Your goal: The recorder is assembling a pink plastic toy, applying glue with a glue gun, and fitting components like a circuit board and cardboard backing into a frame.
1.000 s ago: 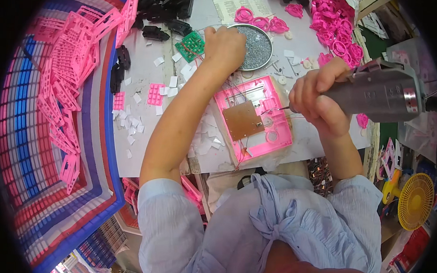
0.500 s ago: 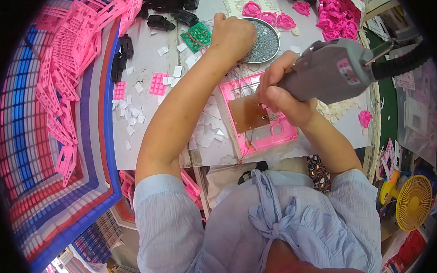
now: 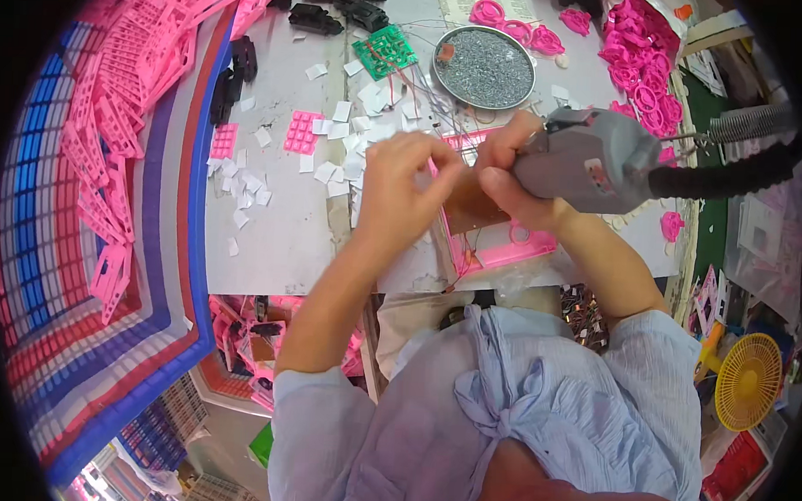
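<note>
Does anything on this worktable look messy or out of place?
Yes, mildly. White squares lie scattered left of the pink casing, some overlapping, rather than neatly stacked. Also, one small reddish piece stands out among the grey bits in the round dish. Nothing visible looks clearly broken.

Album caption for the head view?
Grey power tool held over a pink case, near a dish of small metal pieces.

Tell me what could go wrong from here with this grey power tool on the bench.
The left hand is close to the right hand, which grips the grey power tool; its tip is hidden, but a slip might catch a finger. Thin wires trail between the green board and the pink housing and could snag. The open round dish of small metal bits might spill if bumped.
</note>
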